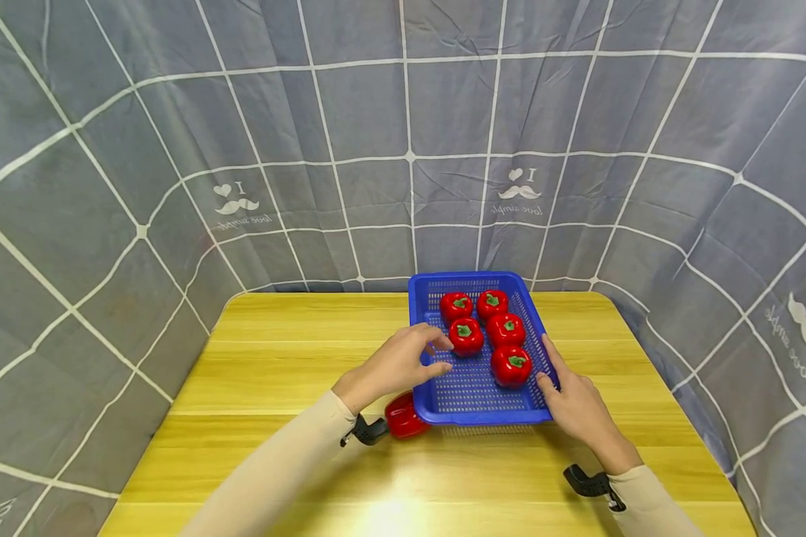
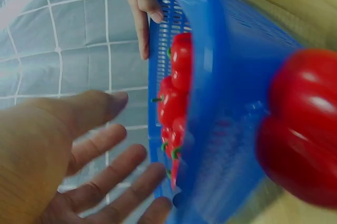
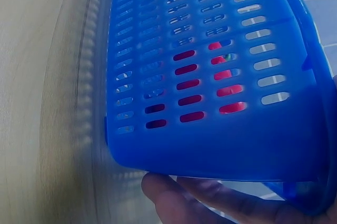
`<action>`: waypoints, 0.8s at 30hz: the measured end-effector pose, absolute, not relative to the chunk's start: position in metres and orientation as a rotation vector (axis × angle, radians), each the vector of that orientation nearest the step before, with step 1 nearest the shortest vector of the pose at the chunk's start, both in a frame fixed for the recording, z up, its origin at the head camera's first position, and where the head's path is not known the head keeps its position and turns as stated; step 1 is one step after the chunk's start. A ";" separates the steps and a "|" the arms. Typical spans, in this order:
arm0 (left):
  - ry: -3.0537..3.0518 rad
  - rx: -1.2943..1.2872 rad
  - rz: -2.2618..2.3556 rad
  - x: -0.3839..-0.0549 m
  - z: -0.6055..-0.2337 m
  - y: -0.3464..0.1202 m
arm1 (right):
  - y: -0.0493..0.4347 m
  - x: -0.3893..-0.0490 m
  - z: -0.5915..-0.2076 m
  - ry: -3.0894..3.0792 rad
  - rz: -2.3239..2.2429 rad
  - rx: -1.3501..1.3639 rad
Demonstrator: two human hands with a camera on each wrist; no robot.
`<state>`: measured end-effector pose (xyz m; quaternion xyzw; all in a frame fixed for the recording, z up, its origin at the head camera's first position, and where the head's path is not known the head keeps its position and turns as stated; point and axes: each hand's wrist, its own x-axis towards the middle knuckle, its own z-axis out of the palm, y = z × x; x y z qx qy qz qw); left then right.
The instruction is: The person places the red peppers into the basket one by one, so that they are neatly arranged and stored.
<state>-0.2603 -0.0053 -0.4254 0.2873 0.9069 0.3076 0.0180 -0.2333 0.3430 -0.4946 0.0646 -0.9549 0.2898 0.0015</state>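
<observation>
A blue plastic basket (image 1: 466,406) holds several red bell peppers (image 1: 466,337) with green stems. My right hand (image 1: 580,406) grips its right side near the front corner, thumb over the rim and fingers along the outside wall. In the right wrist view, fingertips (image 3: 163,190) show against the basket wall. My left hand (image 1: 403,359) hovers at the left rim, thumb and fingers spread apart with nothing between them. Another red bell pepper (image 1: 404,416) lies outside, by the basket's front left corner and below my left wrist; the left wrist view shows this pepper (image 2: 303,129) large and close.
The basket is on a yellow wood-grain table (image 1: 289,358), towards its back edge. Behind and on both sides hangs a grey curtain (image 1: 363,112) with white grid lines. Black wrist straps (image 1: 369,431) sit on both forearms.
</observation>
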 end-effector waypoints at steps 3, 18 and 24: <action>2.837 0.937 0.934 -0.253 -0.431 -0.021 | 0.343 -0.234 -0.494 -3.003 0.918 0.198; 2.721 0.833 1.092 -0.226 -0.490 -0.069 | 0.347 -0.234 -0.495 -2.986 0.916 0.202; 2.708 0.813 1.030 -0.222 -0.502 -0.066 | 0.345 -0.234 -0.497 -3.003 0.929 0.195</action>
